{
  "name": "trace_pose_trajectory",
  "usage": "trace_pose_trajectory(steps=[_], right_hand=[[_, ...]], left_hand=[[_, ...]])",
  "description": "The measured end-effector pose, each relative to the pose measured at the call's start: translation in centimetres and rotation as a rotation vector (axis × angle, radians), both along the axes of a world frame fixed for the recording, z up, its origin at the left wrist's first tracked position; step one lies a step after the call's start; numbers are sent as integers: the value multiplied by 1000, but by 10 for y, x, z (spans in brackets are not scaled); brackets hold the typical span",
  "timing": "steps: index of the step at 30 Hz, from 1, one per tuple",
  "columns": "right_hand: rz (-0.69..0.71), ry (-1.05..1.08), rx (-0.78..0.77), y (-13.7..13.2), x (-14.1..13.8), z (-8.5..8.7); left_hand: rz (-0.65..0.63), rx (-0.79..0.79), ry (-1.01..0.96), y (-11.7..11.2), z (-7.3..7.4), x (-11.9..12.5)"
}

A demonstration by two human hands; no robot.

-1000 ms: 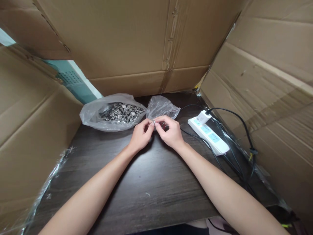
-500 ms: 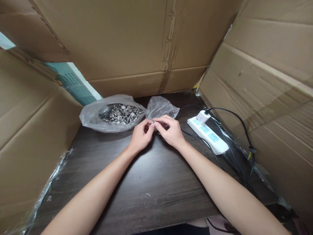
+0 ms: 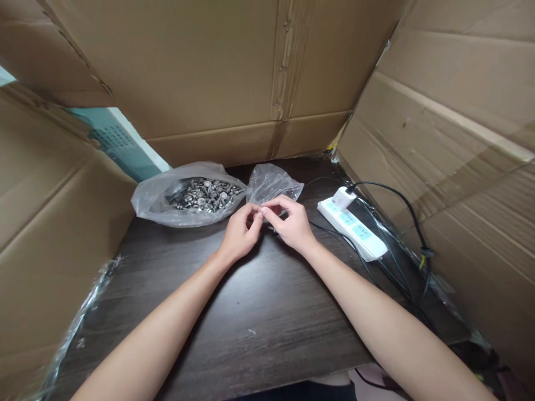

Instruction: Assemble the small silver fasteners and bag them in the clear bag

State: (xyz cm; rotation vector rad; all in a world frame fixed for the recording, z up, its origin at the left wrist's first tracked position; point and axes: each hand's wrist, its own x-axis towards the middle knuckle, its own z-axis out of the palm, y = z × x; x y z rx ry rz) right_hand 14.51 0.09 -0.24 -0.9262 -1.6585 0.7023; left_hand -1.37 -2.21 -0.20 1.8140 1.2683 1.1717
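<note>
My left hand [image 3: 243, 229] and my right hand [image 3: 291, 225] meet over the middle of the dark table, thumbs and fingertips pinched together. Whatever they pinch is too small and too covered by the fingers to make out. Just beyond them lies a crumpled clear plastic bag [image 3: 273, 182], its near part hidden behind the fingers. To the left of it, a larger translucent bag [image 3: 146, 197] lies open, holding many small shiny metal parts [image 3: 204, 195] with round heads. A bit of something dark shows under my right hand.
A white power strip [image 3: 355, 231] with a plugged-in white adapter [image 3: 343, 196] lies to the right, black cables [image 3: 401, 195] running around it. Cardboard walls [image 3: 217, 67] enclose the back and sides of the table [image 3: 251, 345]. A small white scrap [image 3: 251, 332] lies near the front.
The hands stay pinched together in nearly the same place, with slight finger movement. The whole view has shifted a little, so the surroundings appear slightly farther left.
</note>
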Motion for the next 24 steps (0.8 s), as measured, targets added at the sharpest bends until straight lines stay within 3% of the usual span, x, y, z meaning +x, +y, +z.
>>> trace_pose_trajectory(steps=[11, 24], right_hand=[[73, 2, 51, -2, -4, -2], [47, 8, -65, 3, 1, -3]], left_hand=[[31, -46, -26, 3, 0, -2], [68, -38, -28, 3, -2, 1]])
